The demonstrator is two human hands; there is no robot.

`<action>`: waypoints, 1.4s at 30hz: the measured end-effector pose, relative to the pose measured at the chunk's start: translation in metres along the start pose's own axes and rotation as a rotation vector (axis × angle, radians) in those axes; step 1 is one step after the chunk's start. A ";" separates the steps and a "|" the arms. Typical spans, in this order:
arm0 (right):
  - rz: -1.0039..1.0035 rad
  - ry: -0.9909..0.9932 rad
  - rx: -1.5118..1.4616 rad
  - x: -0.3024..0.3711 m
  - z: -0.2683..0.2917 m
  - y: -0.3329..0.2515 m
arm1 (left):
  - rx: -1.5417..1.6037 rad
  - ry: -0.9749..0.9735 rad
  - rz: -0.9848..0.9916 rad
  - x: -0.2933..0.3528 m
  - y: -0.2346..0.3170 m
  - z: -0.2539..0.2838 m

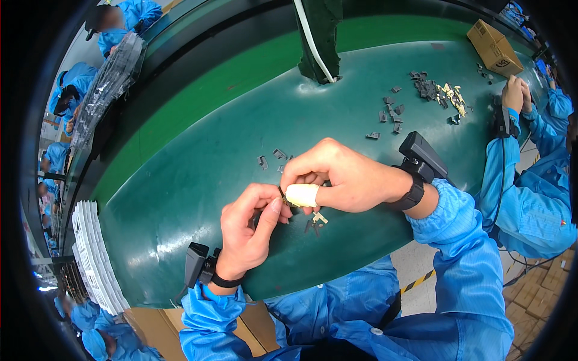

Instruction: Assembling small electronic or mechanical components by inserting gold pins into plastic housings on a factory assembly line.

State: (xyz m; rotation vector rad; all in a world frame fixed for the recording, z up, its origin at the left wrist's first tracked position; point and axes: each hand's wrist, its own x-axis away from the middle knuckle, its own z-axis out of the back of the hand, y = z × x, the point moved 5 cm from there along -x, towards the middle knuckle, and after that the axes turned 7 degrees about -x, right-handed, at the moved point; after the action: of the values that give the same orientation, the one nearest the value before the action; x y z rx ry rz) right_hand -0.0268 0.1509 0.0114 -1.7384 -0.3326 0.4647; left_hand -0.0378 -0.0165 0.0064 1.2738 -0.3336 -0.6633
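My left hand (248,225) and my right hand (352,180) meet over the green table (180,222). Both are closed, fingertips pinched around a small dark part (285,201); most of it is hidden by the fingers, so its shape does not show. A pale yellow finger cot (303,195) covers my right thumb, which presses toward the left fingertips. Just below the hands lie a few cream pieces (320,218) and small dark bits (312,227). Beyond the hands sit loose dark plastic parts (279,154), shaped like little clips or housings.
Toward the far right are a pile of dark plastic parts (426,89) and a heap of cream pieces (453,98). Behind them stands a cardboard box (495,48). A co-worker's hands (516,94) rest at the right edge. White stacked trays (96,259) stand left; a dark post (322,42) rises at the back.
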 end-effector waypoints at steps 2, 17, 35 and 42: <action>0.015 -0.012 0.007 0.000 -0.001 -0.001 | -0.057 0.009 -0.040 0.000 0.001 0.001; -0.024 0.197 -0.077 -0.001 0.011 -0.004 | -0.445 0.063 -0.132 -0.004 0.006 0.011; -0.008 0.153 -0.436 0.000 0.008 -0.003 | -0.314 0.256 -0.188 0.001 0.016 0.008; -0.025 0.092 -0.601 -0.003 0.006 0.006 | -0.086 0.130 -0.245 0.002 0.016 0.002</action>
State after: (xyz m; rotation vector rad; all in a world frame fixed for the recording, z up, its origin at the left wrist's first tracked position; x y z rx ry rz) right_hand -0.0328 0.1538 0.0045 -2.3266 -0.4587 0.2774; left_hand -0.0331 -0.0170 0.0217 1.2792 -0.0412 -0.7897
